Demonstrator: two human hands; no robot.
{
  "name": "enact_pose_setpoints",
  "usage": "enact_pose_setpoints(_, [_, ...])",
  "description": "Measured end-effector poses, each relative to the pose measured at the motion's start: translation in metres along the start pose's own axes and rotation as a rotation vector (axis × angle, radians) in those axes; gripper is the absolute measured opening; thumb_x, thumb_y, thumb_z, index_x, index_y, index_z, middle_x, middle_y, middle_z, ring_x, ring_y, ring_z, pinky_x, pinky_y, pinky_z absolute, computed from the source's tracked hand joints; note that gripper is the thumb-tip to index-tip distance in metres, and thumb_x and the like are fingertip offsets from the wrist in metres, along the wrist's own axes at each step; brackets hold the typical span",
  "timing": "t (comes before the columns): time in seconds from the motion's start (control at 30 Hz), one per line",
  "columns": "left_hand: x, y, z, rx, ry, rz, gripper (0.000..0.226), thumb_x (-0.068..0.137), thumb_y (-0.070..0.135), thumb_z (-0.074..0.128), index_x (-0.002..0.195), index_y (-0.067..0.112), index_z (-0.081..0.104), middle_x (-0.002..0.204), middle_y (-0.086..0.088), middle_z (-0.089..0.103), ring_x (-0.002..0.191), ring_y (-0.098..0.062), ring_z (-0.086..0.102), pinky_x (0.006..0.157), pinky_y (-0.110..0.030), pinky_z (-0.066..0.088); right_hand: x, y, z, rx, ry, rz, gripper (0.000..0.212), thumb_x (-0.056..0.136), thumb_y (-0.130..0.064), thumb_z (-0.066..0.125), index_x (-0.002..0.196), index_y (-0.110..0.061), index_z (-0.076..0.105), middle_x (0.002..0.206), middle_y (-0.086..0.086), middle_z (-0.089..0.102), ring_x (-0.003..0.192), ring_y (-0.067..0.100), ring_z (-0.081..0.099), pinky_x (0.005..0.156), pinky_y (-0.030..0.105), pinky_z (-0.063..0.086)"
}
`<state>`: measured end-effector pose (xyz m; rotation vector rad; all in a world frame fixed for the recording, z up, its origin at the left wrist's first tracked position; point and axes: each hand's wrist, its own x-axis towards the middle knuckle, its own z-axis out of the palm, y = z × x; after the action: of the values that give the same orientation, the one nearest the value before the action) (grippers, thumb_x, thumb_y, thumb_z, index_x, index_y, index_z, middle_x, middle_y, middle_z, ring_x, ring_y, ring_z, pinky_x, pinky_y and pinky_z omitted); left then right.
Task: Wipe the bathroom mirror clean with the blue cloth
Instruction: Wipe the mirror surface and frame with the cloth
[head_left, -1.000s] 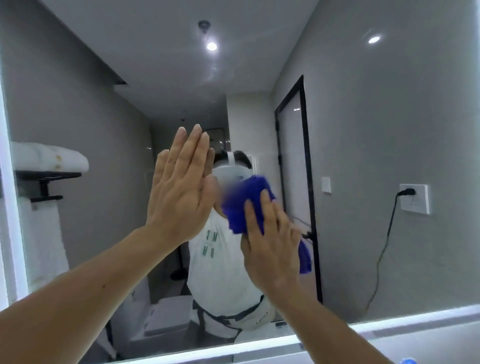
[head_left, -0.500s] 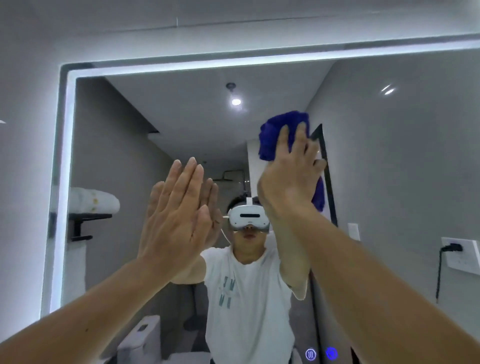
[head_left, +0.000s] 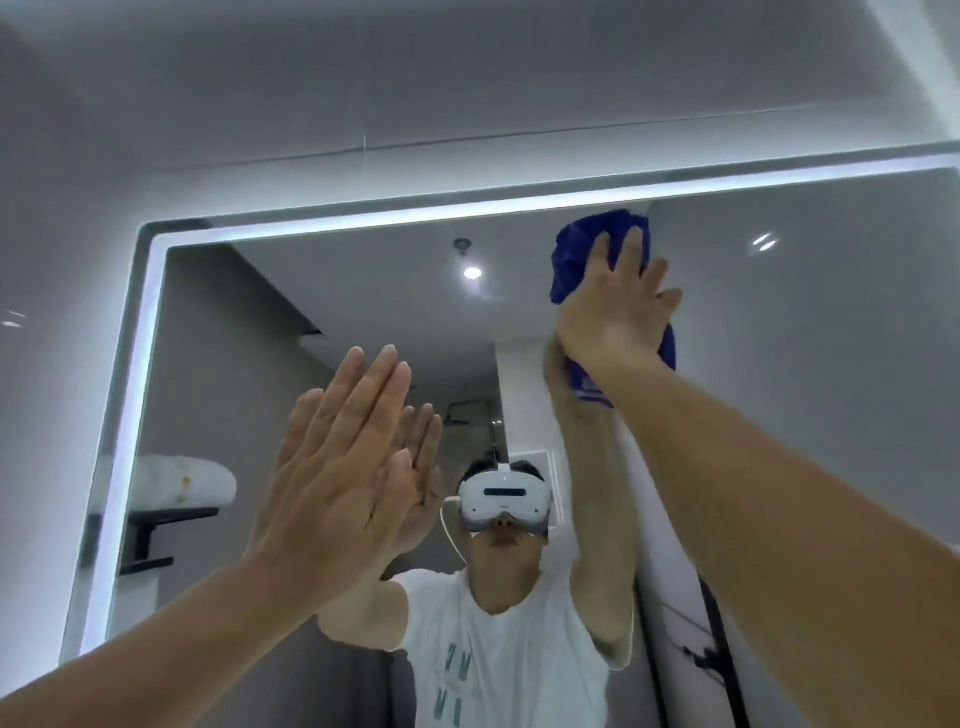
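Right hand (head_left: 613, 312) is reaching high and pressing the blue cloth (head_left: 576, 260) flat against the mirror (head_left: 831, 415), close under the top edge, right of centre. The fingers are lying straight and slightly spread over the cloth, not curling round it; the palm is pushing it onto the glass. The cloth is looking soft and bunched, deep blue with a fuzzy nap, and is sticking out above the fingertips and below the wrist (the lower fold is partly hiding behind the forearm).

Left hand (head_left: 343, 467) is holding nothing. It is lying lower and to the left, palm toward the glass, fingers straight and pressed together. It is meeting its own reflection, so it is looking flat on the surface.

The mirror is a smooth, glossy rectangle with a rounded top-left corner, and a glowing white strip (head_left: 363, 221) is running round its border. In the reflection a person is wearing a white plastic headset (head_left: 501, 501) and a white T-shirt (head_left: 498, 649). A rolled white towel (head_left: 182, 486) is sitting on a dark shelf, and a round ceiling light (head_left: 471, 272) is shining.
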<state>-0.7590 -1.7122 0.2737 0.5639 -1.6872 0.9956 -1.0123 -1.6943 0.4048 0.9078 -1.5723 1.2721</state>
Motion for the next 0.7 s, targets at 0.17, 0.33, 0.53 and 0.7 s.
enact_pose_setpoints(0.17, [0.03,-0.004,0.01,-0.031,-0.003,-0.076,0.063,0.097,0.038,0.018,0.155,0.014,0.013,0.164,0.003,0.006,0.151,-0.008,-0.004,0.123,-0.035,0.001,-0.092,-0.053,0.019,0.068,0.03,-0.58,0.062,0.091,-0.023,0.053,0.149,-0.017,0.032,0.159,0.011,0.025,0.131,0.034,0.037,0.101,0.052,0.036])
enact_pose_setpoints(0.33, [0.048,-0.01,0.016,-0.05,-0.022,-0.112,0.065,0.094,0.043,0.013,0.155,0.021,0.006,0.163,0.01,-0.001,0.148,-0.001,-0.011,0.122,-0.032,-0.003,-0.068,0.009,0.013,-0.116,0.096,-0.794,0.063,0.086,-0.025,0.061,0.145,-0.023,0.038,0.155,0.005,0.034,0.122,0.029,0.047,0.092,0.046,0.042])
enact_pose_setpoints(0.53, [0.059,-0.03,0.002,-0.052,0.004,-0.169,0.064,0.094,0.042,0.017,0.155,0.029,0.001,0.162,0.017,-0.007,0.143,0.008,-0.018,0.118,-0.022,-0.013,0.062,-0.023,-0.008,-0.085,-0.024,-0.082,0.071,0.092,-0.029,0.049,0.155,-0.017,0.017,0.162,0.01,0.012,0.137,0.037,0.026,0.106,0.053,0.029])
enact_pose_setpoints(0.7, [0.066,-0.036,-0.004,-0.038,0.045,-0.152,0.07,0.089,0.05,0.009,0.155,0.028,0.003,0.159,0.02,-0.008,0.144,0.006,-0.016,0.117,-0.02,-0.014,0.016,-0.089,0.001,-0.002,0.059,-0.464,0.064,0.094,-0.026,0.049,0.152,-0.019,0.024,0.162,0.008,0.014,0.136,0.034,0.031,0.104,0.051,0.03])
